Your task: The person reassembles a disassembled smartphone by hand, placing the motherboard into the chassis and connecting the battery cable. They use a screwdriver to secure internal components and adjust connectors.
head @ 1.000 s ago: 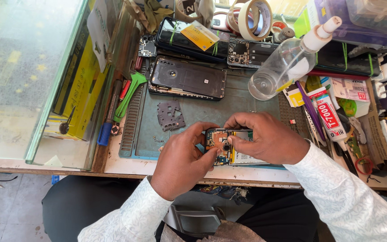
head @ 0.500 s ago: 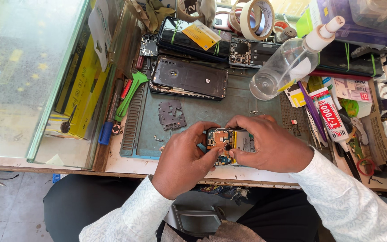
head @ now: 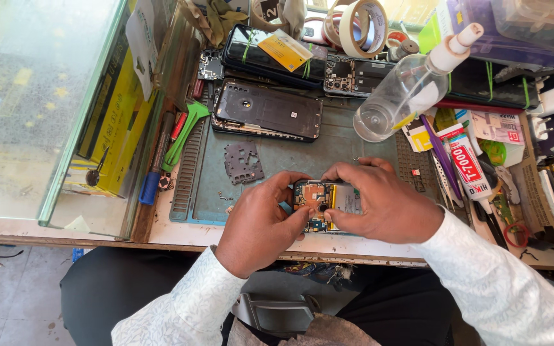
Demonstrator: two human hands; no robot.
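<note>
Both your hands are closed on an opened phone at the near edge of the mat.

Your left hand (head: pixel 258 224) grips the opened phone (head: pixel 320 204) from its left side, fingers curled over the exposed board; your right hand (head: pixel 379 202) clamps it from the right, thumb pressing what looks like a small round part. Just beyond your left fingers lies a grey metal shield plate (head: pixel 243 161), and farther out a dark back cover (head: pixel 267 109).

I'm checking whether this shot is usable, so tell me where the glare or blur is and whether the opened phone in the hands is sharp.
Head view: the opened phone between the left hand and right hand is sharp and evenly lit; the glass counter top at left is washed out by daylight glare; the top right corner is overexposed; edges bend slightly from the wide lens.
</note>
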